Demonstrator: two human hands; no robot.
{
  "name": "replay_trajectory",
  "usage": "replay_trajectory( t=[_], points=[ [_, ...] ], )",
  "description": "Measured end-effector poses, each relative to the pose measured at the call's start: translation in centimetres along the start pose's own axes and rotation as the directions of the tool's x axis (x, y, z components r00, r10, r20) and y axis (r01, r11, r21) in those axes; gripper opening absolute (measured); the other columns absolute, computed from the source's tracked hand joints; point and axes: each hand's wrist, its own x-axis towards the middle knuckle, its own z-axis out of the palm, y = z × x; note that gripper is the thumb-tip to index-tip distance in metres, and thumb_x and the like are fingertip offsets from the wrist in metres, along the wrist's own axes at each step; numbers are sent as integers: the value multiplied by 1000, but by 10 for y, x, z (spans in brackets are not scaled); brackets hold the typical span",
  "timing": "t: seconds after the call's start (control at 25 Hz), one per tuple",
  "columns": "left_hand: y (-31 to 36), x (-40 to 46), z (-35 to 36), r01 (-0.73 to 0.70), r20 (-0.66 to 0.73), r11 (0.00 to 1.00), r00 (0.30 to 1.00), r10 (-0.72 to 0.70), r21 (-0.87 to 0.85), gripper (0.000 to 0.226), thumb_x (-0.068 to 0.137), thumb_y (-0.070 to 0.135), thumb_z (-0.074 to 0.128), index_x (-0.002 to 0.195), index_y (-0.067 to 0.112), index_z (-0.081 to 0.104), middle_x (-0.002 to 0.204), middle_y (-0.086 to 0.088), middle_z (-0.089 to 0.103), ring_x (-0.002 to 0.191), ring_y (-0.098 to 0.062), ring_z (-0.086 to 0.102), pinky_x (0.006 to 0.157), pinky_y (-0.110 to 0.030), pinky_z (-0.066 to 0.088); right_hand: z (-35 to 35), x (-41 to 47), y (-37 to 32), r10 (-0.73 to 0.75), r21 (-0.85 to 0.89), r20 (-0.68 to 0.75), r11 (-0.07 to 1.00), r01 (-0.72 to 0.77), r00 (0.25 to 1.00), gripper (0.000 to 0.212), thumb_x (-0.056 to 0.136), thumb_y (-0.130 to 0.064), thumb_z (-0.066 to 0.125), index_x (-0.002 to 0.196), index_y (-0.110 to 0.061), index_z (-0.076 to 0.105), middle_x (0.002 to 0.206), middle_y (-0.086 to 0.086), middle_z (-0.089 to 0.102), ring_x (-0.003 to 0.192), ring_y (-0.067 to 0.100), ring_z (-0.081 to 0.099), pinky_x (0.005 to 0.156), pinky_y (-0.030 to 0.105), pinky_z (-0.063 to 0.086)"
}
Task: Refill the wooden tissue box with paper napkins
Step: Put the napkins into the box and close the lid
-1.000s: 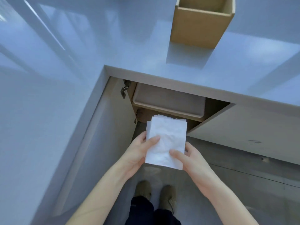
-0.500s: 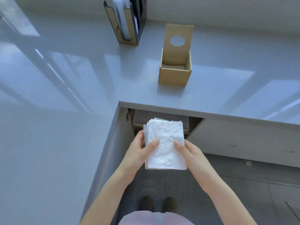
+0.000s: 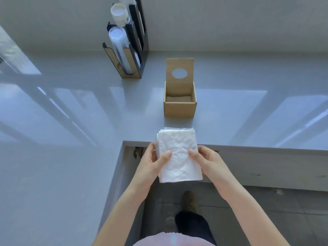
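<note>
Head view: one stack of white, crumpled paper napkins (image 3: 179,155) gripped by left hand (image 3: 150,164) and right hand (image 3: 209,162) above the counter (image 3: 71,112) edge. One wooden tissue box (image 3: 180,107) stands just beyond, lid (image 3: 180,73) upright, one oval hole.

Two bare forearms reach forward from the lower edge of the view, converging on a thick stack of white, crinkled paper napkins (image 3: 179,155). The left hand (image 3: 150,164) clasps the stack's left edge, thumb pressed flat across its top face. The right hand (image 3: 208,161) mirrors it on the right edge, thumb on top, fingers curled beneath, wrists angled slightly inward.
</note>
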Motion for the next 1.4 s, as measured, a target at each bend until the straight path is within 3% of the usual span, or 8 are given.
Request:
replay_trajectory(
  t=[0.2, 0.4, 0.56, 0.84, 1.04, 1.16, 1.28, 1.4],
  points=[
    [19, 56, 13, -1, -60, 1000, 998, 3, 28, 63, 63, 42, 68, 119, 22, 49, 121, -2, 63, 105, -20, 65, 83, -37, 54, -25, 61, -23, -16, 3, 62, 1000, 16, 998, 9, 90, -31, 54, 94, -27, 62, 94, -12, 71, 76, -4, 69, 60, 10, 52],
    [42, 110, 22, 7, -114, 999, 993, -1, 48, 71, 60, 43, 65, 122, 18, 44, 124, -3, 59, 103, -19, 64, 66, -23, 56, -50, 117, -51, -47, -60, 118, 997, 55, 992, 9, 92, -27, 52, 89, -30, 61, 90, -14, 69, 74, -6, 66, 64, 8, 53],
    [59, 146, 26, 40, -153, 999, 988, -36, 24, 64, 61, 46, 64, 118, 22, 48, 113, -1, 63, 92, -12, 67, 63, -21, 56, -68, 150, -71, -24, -79, 190, 996, 40, 981, 13, 92, -27, 53, 85, -32, 63, 82, -19, 70, 65, -10, 66, 54, 3, 47],
    [91, 189, 10, 175, 139, 983, 974, -181, 56, 47, 81, 56, 43, 119, 33, 58, 117, -1, 68, 105, -20, 65, 71, -31, 57, -85, 193, -108, 10, -225, 376, 971, 81, 927, 14, 91, -29, 54, 97, -29, 67, 84, -18, 73, 79, 0, 69, 61, 8, 49],
    [110, 217, -6, 191, 275, 961, 930, -242, 200, 52, 77, 58, 47, 115, 26, 62, 115, 1, 69, 104, -17, 65, 74, -31, 54, -84, 217, -133, 61, -326, 443, 940, 97, 895, 16, 90, -27, 55, 101, -30, 67, 97, -11, 73, 89, 6, 69, 73, 14, 52],
    [117, 232, -15, 114, 317, 947, 925, -211, 299, 48, 70, 59, 54, 107, 30, 65, 100, 10, 70, 93, -10, 66, 72, -24, 49, -78, 227, -141, 70, -386, 418, 916, 107, 906, 15, 89, -32, 55, 99, -30, 67, 101, -3, 72, 93, 10, 68, 80, 22, 49],
    [118, 246, -23, 68, 294, 964, 944, -146, 259, 41, 69, 54, 58, 102, 31, 66, 94, 13, 71, 89, -8, 67, 70, -22, 50, -70, 238, -143, 33, -325, 349, 942, 88, 936, 18, 91, -35, 53, 102, -30, 65, 96, -11, 70, 86, 3, 67, 72, 14, 50],
    [115, 257, -29, 94, 236, 987, 964, -124, 133, 29, 75, 46, 61, 97, 29, 68, 92, 9, 73, 84, -8, 69, 64, -20, 53, -66, 244, -135, -2, -96, 261, 995, 28, 965, 25, 90, -33, 51, 110, -23, 63, 101, -6, 69, 89, 5, 67, 68, 12, 51]
  ],
)
